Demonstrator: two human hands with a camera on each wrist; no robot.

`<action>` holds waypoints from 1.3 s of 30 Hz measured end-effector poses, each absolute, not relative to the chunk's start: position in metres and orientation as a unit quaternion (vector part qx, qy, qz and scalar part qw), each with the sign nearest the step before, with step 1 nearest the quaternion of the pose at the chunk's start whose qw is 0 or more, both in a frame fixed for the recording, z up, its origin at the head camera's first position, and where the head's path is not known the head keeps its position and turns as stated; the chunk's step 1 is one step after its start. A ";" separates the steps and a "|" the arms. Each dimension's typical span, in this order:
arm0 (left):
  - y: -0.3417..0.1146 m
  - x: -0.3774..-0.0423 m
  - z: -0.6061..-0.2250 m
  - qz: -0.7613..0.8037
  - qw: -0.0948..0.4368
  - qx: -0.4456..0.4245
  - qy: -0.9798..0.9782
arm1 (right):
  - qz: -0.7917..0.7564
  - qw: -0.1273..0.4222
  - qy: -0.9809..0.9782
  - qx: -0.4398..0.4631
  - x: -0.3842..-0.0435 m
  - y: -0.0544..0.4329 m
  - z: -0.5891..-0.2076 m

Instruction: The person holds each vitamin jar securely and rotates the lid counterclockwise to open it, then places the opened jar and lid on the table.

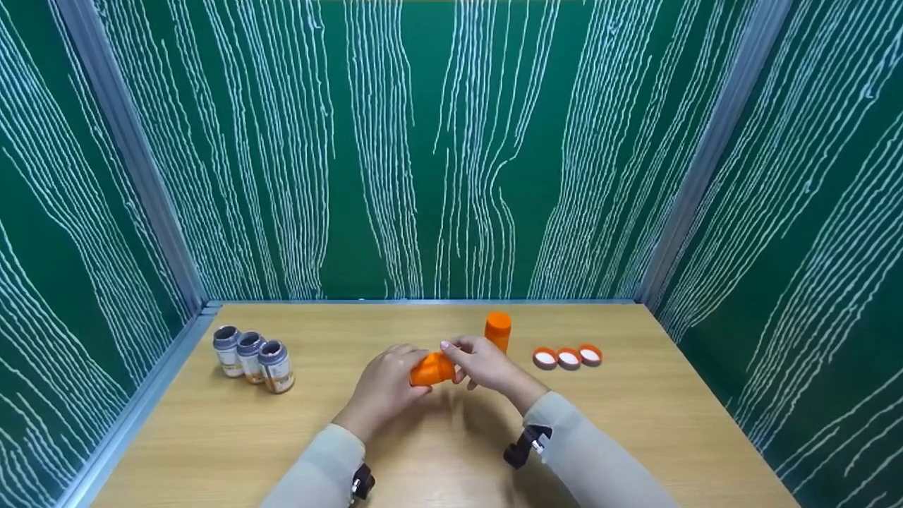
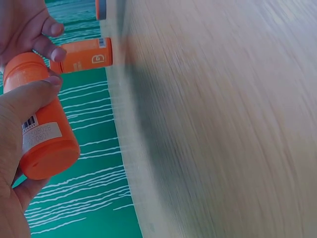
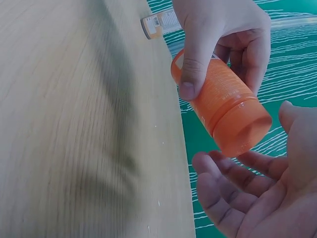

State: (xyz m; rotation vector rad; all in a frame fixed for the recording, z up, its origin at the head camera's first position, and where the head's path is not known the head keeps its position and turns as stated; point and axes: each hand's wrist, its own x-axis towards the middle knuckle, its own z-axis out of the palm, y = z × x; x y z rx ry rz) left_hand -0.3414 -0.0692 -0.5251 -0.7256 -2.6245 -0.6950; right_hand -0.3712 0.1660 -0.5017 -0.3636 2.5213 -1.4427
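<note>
My left hand [image 1: 388,381] grips an orange pill bottle [image 1: 425,371] around its body and holds it tilted above the table, with the capped end toward the right. In the right wrist view its orange cap [image 3: 242,128] is on. Beside that cap is my right hand [image 1: 487,363], its fingers [image 3: 237,198] loosely bent and spread, not closed round it. A second orange bottle [image 1: 498,327] with its cap on stands upright just behind the right hand; the left wrist view shows its printed side [image 2: 86,55].
At the left of the wooden table [image 1: 338,331] three uncapped dark-rimmed bottles [image 1: 277,368] stand in a slanting row. Three orange-edged caps [image 1: 568,358] lie at the right with white insides up. Green panels [image 1: 437,141] with white lines enclose the back and sides.
</note>
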 end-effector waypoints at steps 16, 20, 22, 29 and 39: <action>-0.069 -0.340 -0.524 -0.250 0.163 -0.259 -0.919 | -0.478 0.115 0.861 -0.134 -0.372 0.162 -0.499; -0.071 -0.339 -0.523 -0.255 0.161 -0.259 -0.918 | -0.476 0.108 0.859 -0.153 -0.371 0.163 -0.499; -0.071 -0.339 -0.523 -0.255 0.161 -0.259 -0.917 | -0.473 0.103 0.860 -0.162 -0.370 0.163 -0.498; -0.072 -0.339 -0.523 -0.261 0.152 -0.248 -0.921 | -0.458 0.092 0.868 -0.170 -0.369 0.164 -0.497; -0.072 -0.339 -0.524 -0.266 0.152 -0.243 -0.920 | -0.455 0.067 0.860 -0.221 -0.370 0.166 -0.500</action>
